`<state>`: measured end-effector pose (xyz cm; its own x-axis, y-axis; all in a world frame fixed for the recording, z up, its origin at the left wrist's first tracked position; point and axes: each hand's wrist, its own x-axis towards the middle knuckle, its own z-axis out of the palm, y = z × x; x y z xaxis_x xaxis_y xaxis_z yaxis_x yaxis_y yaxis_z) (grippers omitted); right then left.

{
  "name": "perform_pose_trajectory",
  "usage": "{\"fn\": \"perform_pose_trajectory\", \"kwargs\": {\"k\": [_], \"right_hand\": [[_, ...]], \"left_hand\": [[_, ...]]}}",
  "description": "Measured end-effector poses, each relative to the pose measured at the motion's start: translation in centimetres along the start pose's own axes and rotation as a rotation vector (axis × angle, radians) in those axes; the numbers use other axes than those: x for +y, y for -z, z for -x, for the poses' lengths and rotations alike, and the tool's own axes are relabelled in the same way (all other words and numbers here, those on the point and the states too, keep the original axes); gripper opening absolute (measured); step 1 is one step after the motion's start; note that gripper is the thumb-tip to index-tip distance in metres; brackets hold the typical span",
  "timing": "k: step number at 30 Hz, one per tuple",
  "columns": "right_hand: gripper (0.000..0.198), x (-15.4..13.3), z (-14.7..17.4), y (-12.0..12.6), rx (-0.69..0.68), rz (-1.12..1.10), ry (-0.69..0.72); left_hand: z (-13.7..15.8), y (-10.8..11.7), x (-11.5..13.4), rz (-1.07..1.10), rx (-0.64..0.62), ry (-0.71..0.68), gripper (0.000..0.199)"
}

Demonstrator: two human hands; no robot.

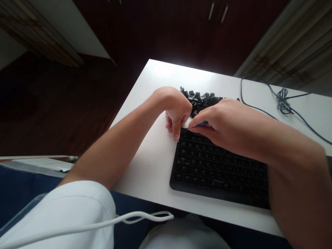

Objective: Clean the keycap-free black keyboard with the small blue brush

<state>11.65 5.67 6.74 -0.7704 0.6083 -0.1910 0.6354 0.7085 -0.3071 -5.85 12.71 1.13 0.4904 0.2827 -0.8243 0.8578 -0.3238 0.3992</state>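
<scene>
My right hand (220, 117) pinches a slim, mostly hidden blue tool (203, 124); whether my left hand (178, 109) grips the black rectangular keyboard (207, 169), I can't tell. The keyboard lies lower right of centre, partly behind my right forearm (280, 148); above, my hands partly hide heaped black plastic keycaps (198, 98).

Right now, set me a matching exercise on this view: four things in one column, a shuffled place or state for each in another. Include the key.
1. keyboard
2. loose keycaps
3. blue tool
4. cable

A. pinched in the right hand
B. partly bundled, toward the picture's right
C. heaped just beyond the keyboard
D. lying flat, under the right forearm

Pairs: 1-D; 2-C; 3-A; 4-B
</scene>
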Motion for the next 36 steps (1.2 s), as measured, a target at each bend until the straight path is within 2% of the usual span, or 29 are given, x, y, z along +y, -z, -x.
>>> {"fn": "perform_pose_trajectory", "kwargs": {"k": [3,6,8,11,21,26,34,36], "right_hand": [[0.024,0.4,0.3,0.4,0.035,0.023,-0.022],[0.024,0.0,0.4,0.7,0.064,-0.029,0.025],[0.023,-0.5,0.3,0.6,0.015,-0.071,0.049],[0.022,-0.9,0.4,0.1,-0.061,-0.083,0.015],[0.020,-0.8,1.3,1.4,-0.038,-0.095,-0.025],[0.020,-1.1,0.6,1.1,-0.096,-0.155,-0.010],[0.029,-1.0,0.3,0.1,-0.022,-0.198,0.047],[0.028,-1.2,0.3,0.2,-0.012,-0.200,0.062]], "left_hand": [[0.0,0.0,0.1,0.041,0.030,0.036,0.024],[0.0,-0.1,0.1,0.113,0.038,0.031,0.022],[0.0,0.0,0.0,0.081,0.010,0.001,0.022],[0.0,0.1,0.0,-0.003,-0.008,-0.012,0.024],[0.4,0.2,0.1,-0.001,-0.016,-0.028,0.033],[0.4,0.2,0.1,-0.030,0.012,-0.040,0.029],[0.6,-0.1,0.1,0.111,0.011,-0.057,0.028],[0.8,-0.3,0.0,0.111,0.042,-0.071,0.030]]}}
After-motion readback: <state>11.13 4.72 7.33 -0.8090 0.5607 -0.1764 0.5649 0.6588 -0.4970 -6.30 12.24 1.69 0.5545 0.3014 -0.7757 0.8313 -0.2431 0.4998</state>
